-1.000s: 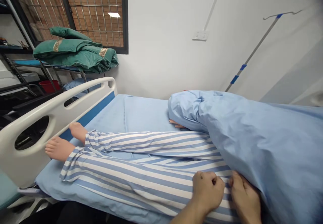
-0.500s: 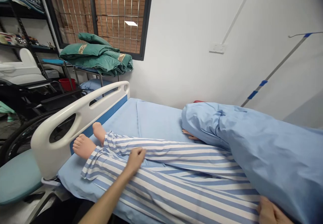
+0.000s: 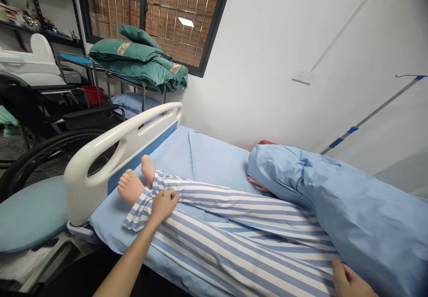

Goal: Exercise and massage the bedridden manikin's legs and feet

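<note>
A manikin in blue-and-white striped trousers lies on a bed, its bare feet near the footboard. My left hand rests at the lower trouser leg just above the ankles, fingers curled in; whether cloth is pinched in them is hidden. At the lower right, my right hand is closed beside the edge of a light blue quilt, touching the upper trouser leg. What lies in its fingers does not show. The quilt covers the manikin's upper part, and its fingers peek out from under it.
A white footboard closes the bed's left end. Beyond it stand a wheelchair and a rack with folded green quilts. A teal stool seat is at the lower left. A drip pole leans behind the bed.
My left hand has moved along the trouser legs toward the ankles. My right hand stays at the quilt's edge. The camera view has turned slightly left.
</note>
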Tool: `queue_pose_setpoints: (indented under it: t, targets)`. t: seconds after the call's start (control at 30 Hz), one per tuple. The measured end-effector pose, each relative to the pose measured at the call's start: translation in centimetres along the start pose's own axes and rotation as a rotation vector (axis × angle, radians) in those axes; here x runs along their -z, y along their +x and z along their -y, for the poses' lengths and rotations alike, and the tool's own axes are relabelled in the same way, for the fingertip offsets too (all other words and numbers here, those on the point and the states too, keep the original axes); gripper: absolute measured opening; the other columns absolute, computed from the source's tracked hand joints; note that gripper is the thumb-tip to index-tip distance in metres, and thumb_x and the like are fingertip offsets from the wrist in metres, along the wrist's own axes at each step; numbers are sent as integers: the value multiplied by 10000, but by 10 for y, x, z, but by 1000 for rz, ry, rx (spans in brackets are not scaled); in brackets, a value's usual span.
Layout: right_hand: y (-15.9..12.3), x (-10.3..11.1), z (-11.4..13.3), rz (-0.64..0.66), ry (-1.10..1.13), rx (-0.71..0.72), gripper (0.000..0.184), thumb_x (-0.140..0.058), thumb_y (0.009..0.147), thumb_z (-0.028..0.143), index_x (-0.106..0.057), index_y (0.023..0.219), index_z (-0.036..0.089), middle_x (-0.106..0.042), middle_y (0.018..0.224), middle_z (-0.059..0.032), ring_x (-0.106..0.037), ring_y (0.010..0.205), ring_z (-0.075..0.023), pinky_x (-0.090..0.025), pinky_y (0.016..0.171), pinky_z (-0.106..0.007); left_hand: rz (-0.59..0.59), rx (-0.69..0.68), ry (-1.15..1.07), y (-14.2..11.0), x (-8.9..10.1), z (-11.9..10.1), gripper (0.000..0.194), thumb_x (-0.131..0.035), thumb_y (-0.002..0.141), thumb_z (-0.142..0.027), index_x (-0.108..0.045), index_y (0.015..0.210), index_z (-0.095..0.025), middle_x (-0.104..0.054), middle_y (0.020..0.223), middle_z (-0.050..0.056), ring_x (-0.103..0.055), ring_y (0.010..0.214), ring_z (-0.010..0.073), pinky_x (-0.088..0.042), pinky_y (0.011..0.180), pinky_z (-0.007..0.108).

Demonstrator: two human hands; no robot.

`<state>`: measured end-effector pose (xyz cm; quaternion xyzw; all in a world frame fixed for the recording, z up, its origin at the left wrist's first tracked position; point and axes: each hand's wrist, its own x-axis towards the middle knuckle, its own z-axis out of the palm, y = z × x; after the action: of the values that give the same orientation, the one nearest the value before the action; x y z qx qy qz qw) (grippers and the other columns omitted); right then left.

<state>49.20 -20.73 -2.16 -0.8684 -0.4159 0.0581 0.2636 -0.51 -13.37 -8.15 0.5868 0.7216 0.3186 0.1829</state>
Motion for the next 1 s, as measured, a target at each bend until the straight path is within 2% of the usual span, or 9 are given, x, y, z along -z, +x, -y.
queue_pose_setpoints:
  t: [0.07, 0.17, 0.37, 0.47, 0.57, 0.63, 0.73, 0.9, 1.0]
  targets:
    - [-9, -19, 27, -14, 108, 72, 269, -476, 641, 437, -493, 459, 240, -497, 481, -66, -427, 467, -217, -343, 499, -336, 13, 5, 82, 0, -3, 0, 268, -422, 768, -326, -489, 548, -189, -535, 571, -10, -482, 618, 126, -200, 538, 233]
    - [-46, -66, 93, 61, 356, 263, 374, -449, 664, 532, -413, 458, 222, -419, 451, -25, -378, 470, -173, -320, 477, -302, 41, -1, 136, 1, -5, 1, 269, -409, 789, -334, -535, 596, -194, -590, 632, 4, -520, 665, 138, -210, 539, 237]
    - [-175, -165, 261, 412, 729, 567, 428, -395, 790, 525, -344, 517, 199, -346, 484, 35, -327, 483, -109, -285, 473, -241, 14, -41, 151, -1, -2, 7, 300, -366, 833, -322, -581, 663, -201, -630, 684, 23, -558, 710, 157, -286, 589, 240]
    - [-221, -190, 310, 493, 803, 655, 397, -376, 838, 448, -353, 538, 189, -371, 502, 41, -347, 504, -101, -282, 493, -227, -15, -61, 82, -3, 2, 13, 301, -323, 863, -307, -600, 813, -199, -657, 789, 49, -574, 774, 164, -333, 652, 248]
    - [-237, -207, 321, 454, 848, 610, 378, -371, 848, 409, -369, 544, 185, -397, 503, 40, -363, 504, -103, -285, 496, -222, -39, -53, -17, -3, 2, 18, 301, -305, 875, -300, -582, 867, -183, -654, 823, 69, -572, 797, 165, -355, 691, 253]
    - [-238, -216, 316, 421, 840, 549, 375, -362, 851, 399, -414, 553, 179, -456, 516, 21, -398, 514, -113, -300, 508, -226, -58, -49, -102, -1, 1, 20, 312, -298, 879, -328, -569, 820, -185, -642, 782, 59, -564, 760, 157, -360, 690, 253]
    - [-236, -225, 308, 389, 747, 575, 381, -334, 867, 381, -511, 607, 167, -568, 597, -28, -468, 562, -138, -308, 548, -242, -97, -31, -295, 6, 2, 18, 316, -314, 869, -363, -522, 711, -185, -586, 666, 16, -523, 657, 130, -359, 649, 239]
    - [-239, -228, 310, 375, 689, 599, 425, -292, 884, 371, -504, 573, 174, -578, 583, -40, -468, 545, -148, -280, 537, -255, -198, 89, -693, 13, 12, 1, 359, -387, 818, -424, -342, 548, -193, -372, 498, -55, -381, 508, 87, -316, 508, 203]
    - [-237, -227, 309, 393, 754, 563, 418, -295, 877, 389, -494, 580, 172, -564, 578, -33, -461, 547, -144, -293, 535, -250, -208, 68, -750, 6, 10, -4, 364, -394, 813, -424, -316, 539, -198, -345, 488, -60, -370, 495, 85, -315, 494, 202]
